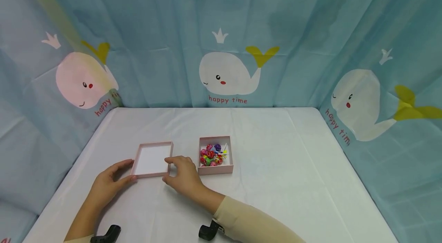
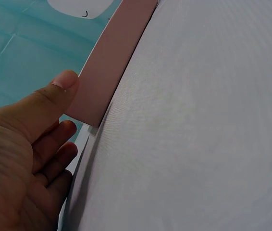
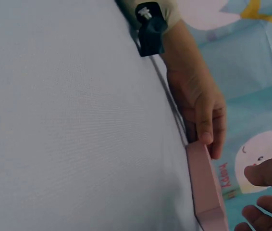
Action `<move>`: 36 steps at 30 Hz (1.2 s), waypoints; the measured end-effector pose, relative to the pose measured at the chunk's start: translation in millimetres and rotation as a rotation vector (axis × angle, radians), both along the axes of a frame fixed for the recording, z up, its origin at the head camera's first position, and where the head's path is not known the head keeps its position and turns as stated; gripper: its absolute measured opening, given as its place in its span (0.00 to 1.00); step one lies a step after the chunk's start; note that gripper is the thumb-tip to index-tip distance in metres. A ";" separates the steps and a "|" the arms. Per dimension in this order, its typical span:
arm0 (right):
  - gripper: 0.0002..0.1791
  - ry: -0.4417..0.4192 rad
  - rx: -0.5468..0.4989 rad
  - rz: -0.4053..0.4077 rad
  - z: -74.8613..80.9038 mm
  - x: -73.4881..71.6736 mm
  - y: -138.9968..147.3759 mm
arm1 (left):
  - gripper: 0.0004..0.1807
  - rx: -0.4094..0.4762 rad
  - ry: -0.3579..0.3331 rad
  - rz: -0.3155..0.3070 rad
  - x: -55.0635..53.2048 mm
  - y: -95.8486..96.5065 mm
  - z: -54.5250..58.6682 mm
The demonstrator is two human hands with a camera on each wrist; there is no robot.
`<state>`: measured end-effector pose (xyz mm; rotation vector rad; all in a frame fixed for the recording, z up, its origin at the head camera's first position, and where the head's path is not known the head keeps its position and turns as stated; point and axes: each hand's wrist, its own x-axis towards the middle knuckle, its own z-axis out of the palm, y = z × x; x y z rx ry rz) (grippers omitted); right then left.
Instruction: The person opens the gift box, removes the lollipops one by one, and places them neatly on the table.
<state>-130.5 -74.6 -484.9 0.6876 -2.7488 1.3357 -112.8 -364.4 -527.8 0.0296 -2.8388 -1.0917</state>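
Observation:
A shallow pink box lid (image 1: 150, 160), white inside, lies on the table with its hollow side up. My left hand (image 1: 108, 184) holds its near left corner, thumb (image 2: 65, 79) at the front and fingers beside the left side. At the lid's right edge is my right hand (image 1: 185, 176), thumb and fingers spread. In the right wrist view the right hand (image 3: 270, 192) appears apart from the pink wall (image 3: 205, 185). Just right of that hand stands a matching pink box (image 1: 215, 171) holding several wrapped lollipops (image 1: 210, 155).
White cloth covers the table (image 1: 276, 181). A blue-green curtain (image 1: 155, 63) printed with whales hangs along the back and both sides. Both forearms reach in from the near edge, each wearing a black wrist device (image 1: 209, 231).

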 end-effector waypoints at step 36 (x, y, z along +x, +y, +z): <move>0.22 0.229 0.144 0.263 76.7 -13.0 84.0 | 0.42 0.209 0.046 -0.148 -1.3 101.5 70.5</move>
